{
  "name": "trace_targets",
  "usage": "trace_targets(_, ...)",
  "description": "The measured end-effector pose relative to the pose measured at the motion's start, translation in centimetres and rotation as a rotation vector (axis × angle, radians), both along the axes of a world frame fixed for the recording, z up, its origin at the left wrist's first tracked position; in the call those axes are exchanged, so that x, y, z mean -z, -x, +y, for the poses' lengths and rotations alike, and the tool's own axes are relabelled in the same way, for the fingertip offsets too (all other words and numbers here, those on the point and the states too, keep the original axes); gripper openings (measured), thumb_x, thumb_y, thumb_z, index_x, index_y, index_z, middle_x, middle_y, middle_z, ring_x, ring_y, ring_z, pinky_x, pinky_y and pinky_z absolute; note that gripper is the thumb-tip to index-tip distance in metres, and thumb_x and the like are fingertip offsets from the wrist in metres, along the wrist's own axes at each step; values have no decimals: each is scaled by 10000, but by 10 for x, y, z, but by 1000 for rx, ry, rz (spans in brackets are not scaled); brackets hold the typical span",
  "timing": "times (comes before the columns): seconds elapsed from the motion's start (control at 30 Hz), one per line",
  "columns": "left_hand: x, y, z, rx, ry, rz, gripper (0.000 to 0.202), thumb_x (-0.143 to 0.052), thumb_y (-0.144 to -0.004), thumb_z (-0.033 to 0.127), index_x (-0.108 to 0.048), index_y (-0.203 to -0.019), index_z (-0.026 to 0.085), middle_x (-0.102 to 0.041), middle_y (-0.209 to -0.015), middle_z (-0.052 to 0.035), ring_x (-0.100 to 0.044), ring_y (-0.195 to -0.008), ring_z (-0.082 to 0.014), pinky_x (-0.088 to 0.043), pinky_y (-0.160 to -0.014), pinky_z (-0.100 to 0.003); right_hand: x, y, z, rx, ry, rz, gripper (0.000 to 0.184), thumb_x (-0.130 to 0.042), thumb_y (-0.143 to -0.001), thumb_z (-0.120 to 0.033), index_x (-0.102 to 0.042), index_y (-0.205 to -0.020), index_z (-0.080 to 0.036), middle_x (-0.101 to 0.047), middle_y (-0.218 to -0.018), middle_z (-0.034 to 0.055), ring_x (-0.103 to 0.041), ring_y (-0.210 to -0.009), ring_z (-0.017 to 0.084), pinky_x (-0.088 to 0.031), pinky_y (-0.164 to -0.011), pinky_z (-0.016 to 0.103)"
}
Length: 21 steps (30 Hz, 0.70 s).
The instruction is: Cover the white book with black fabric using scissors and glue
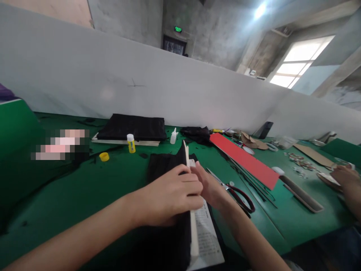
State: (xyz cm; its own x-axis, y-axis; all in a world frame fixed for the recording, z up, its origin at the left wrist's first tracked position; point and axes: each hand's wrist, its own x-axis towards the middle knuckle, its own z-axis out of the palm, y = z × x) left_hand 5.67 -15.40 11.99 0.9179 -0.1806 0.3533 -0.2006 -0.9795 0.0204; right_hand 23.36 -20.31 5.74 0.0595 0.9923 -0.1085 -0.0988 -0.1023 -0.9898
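Evidently the left hand [178,191] is clamped on the book [193,235], which is held upright on the green table [121,177], while the right hand [210,188] lies close against it by the printed page [207,239], fingers too hidden to judge their hold. Should the left grip slip, the book could flop and crease the black cloth [180,241] beside it. Beyond the book, leftward, a glue stick [131,144] looks uncapped and may dry out, its yellow cap [104,156] loose nearby, and a squeeze bottle [173,137], contents unclear, stands just past the book.
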Motion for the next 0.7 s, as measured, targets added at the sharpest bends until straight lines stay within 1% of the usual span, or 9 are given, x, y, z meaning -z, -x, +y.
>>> trace_targets(0.07,10,-9,4,-4,145,12,352,-514,-785,62,-562,-1088,235,-608,-1142,-9,-516,-1122,-141,-306,-1105,-356,2,3,-8,58,75,224,556,-387,-914,-625,-683,-987,-159,-713,-813,60,-689,-768,184,-561,-657,299)
trace_targets(0.13,23,-15,21,-133,281,-28,535,-518,-826,102,-437,-1327,272,-483,-1388,-18,-389,-1319,-151,-240,-1170,-372,5,2,-10,73,90,313,506,-423,-906,-602,-687,-1006,-182,-728,-855,64,-701,-832,210,-570,-718,346)
trace_targets(0.27,61,-11,84,-745,420,-153,467,-362,-976,336,-338,-1422,200,-424,-1443,-101,-368,-1354,-204,-299,-1146,-419,10,0,-11,157,149,248,230,-612,-833,-384,-693,-980,-226,-751,-844,38,-720,-754,229,-578,-737,390)
trace_targets(0.3,72,-8,98,-813,431,-147,492,-313,-988,368,-329,-1427,147,-432,-1429,-147,-385,-1345,-240,-324,-1124,-456,10,0,-11,177,158,215,183,-641,-806,-326,-699,-950,-231,-754,-824,30,-721,-725,228,-579,-731,387)
trace_targets(0.37,92,-4,116,-849,434,-99,508,-290,-991,406,-375,-1404,123,-493,-1373,-165,-462,-1287,-265,-378,-1080,-474,7,2,-11,189,141,176,156,-656,-776,-273,-711,-918,-240,-757,-818,21,-722,-713,228,-581,-721,379)
trace_targets(0.47,109,-3,115,-862,412,-57,491,-336,-983,394,-378,-1409,151,-524,-1348,-153,-474,-1277,-284,-319,-1100,-553,-2,3,-9,174,130,152,159,-676,-763,-275,-727,-910,-242,-760,-835,18,-720,-730,236,-579,-710,371)
trace_targets(0.57,100,-7,91,-896,323,-149,491,-380,-971,346,-344,-1414,136,-392,-1452,-173,-312,-1382,-305,-221,-1138,-572,-11,0,-6,121,192,144,234,-677,-797,-383,-722,-971,-233,-761,-888,31,-719,-791,243,-571,-725,361)
trace_targets(0.63,82,-11,66,-821,212,-234,379,-392,-962,319,-476,-1282,134,-484,-1345,-147,-399,-1301,-282,-330,-1095,-490,-14,-4,-5,90,240,133,346,-638,-824,-489,-707,-1035,-223,-758,-956,46,-711,-874,249,-565,-762,358)
trace_targets(0.7,63,-13,36,-698,257,-164,279,-384,-959,338,-566,-1048,147,-592,-1085,-96,-540,-1062,-234,-460,-956,-420,-15,-8,-4,99,226,111,441,-594,-844,-543,-665,-1152,-237,-726,-1108,51,-680,-1013,251,-550,-844,364)
